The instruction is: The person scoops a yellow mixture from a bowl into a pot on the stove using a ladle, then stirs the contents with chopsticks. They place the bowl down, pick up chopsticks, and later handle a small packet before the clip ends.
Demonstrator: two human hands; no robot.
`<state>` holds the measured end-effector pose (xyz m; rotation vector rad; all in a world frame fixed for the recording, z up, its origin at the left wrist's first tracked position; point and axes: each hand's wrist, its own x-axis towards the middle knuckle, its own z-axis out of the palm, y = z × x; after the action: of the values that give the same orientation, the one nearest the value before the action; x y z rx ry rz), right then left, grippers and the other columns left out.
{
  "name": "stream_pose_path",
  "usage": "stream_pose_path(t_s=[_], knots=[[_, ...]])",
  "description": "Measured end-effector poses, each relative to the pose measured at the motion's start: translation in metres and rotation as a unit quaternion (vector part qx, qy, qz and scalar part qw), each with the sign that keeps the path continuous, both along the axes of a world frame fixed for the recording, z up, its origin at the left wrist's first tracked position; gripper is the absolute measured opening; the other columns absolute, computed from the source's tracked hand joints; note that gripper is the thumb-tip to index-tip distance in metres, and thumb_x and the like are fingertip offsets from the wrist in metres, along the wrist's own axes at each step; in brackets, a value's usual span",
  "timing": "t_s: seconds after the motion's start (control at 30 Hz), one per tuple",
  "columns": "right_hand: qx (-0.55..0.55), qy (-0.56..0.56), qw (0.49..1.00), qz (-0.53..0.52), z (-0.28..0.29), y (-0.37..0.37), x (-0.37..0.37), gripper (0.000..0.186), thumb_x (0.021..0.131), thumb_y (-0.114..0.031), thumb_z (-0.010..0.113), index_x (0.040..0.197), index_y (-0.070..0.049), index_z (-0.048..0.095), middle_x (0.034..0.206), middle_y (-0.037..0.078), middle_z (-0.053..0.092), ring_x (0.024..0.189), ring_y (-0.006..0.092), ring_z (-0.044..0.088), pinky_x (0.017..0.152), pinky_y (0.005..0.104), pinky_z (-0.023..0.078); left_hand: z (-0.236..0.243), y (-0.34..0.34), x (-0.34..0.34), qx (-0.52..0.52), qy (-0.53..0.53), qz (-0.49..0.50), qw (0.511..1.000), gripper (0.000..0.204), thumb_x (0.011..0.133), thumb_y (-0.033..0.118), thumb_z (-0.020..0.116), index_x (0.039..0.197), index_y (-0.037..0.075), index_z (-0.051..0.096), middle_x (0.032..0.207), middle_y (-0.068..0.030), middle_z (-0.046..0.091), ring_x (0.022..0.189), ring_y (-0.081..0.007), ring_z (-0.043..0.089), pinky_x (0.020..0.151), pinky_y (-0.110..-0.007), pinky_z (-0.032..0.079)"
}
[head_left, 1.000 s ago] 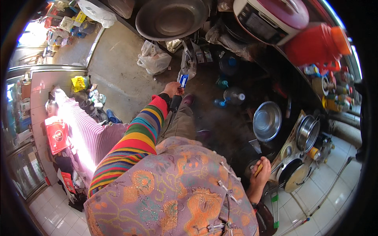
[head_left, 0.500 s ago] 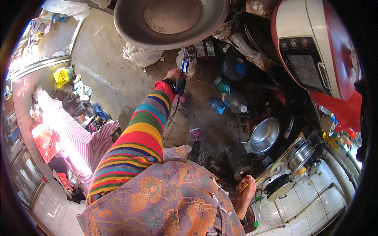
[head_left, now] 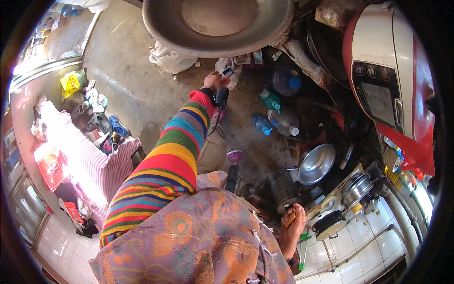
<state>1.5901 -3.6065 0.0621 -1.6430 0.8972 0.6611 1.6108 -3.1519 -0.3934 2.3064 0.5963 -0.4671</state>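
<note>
My left hand [head_left: 215,81], at the end of a striped knitted sleeve [head_left: 177,144], reaches forward below the rim of a large grey metal basin [head_left: 163,34]. It is closed on a small blue-and-white object [head_left: 228,72], whose kind I cannot make out. A black device [head_left: 221,97] with a cord sits at that wrist. Low on the right, my right hand [head_left: 293,230] has its fingers curled around a small yellow-brown piece [head_left: 290,219], too small to name. That hand is close to the end of a dark cylindrical canister [head_left: 282,188].
A red-and-white appliance [head_left: 380,71] stands at the upper right. Several plastic bottles [head_left: 287,122] and a silver bowl [head_left: 318,163] are to the right. White plastic bags [head_left: 172,59] lie on the floor; shoes [head_left: 118,125] and a pink-striped cloth [head_left: 87,161] are at left.
The view has shifted a little, so the basin and appliance appear farther right. My right hand has moved slightly up, nearer the canister. Both hands keep their small objects.
</note>
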Motion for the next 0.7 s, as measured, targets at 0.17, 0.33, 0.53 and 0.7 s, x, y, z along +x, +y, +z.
stream_pose_path(t_s=[0.17,0.33,0.53,0.7], knots=[[0.077,-0.038,0.996,0.023,-0.002,0.007,-0.001,0.021,0.097,-0.025,0.055,0.101,-0.004,0.058,0.075,0.003,0.056,0.051,0.0095,0.047,0.043,0.021,0.035,0.047,-0.012,-0.048,0.033,0.032,0.077,0.996,0.033,0.086,0.038,0.057,0.08,0.007,0.067,0.088,-0.0141,0.067,0.09,-0.0327,0.062,0.081,-0.038,0.051],[0.13,-0.054,0.989,0.044,-0.012,-0.01,-0.004,0.018,0.097,-0.022,0.055,0.101,-0.005,0.059,0.076,0.004,0.057,0.052,0.0096,0.048,0.043,0.0221,0.035,0.096,-0.029,-0.099,-0.7,-0.044,0.569,0.43,0.032,0.095,0.032,0.045,0.107,0.004,0.057,0.104,-0.0174,0.065,0.097,-0.0355,0.062,0.085,-0.048,0.05],[0.145,-0.112,0.969,0.165,0.0,0.0,-0.002,0.019,0.097,-0.021,0.056,0.103,-0.004,0.062,0.08,0.005,0.06,0.055,0.0079,0.05,0.045,0.0216,0.037,0.273,-0.148,-0.111,-0.797,-0.081,0.268,0.535,0.034,0.098,0.022,0.049,0.124,-0.001,0.052,0.112,-0.0181,0.063,0.1,-0.0325,0.064,0.087,-0.043,0.053],[0.168,-0.17,0.929,0.282,0.022,0.031,-0.004,0.019,0.099,-0.016,0.05,0.106,-0.004,0.062,0.084,0.003,0.062,0.062,0.0056,0.052,0.053,0.0199,0.04,0.392,-0.233,-0.096,-0.789,0.054,0.243,0.561,0.058,0.099,0.053,0.037,0.124,0.003,0.053,0.12,-0.012,0.061,0.11,-0.0284,0.06,0.093,-0.044,0.049]])
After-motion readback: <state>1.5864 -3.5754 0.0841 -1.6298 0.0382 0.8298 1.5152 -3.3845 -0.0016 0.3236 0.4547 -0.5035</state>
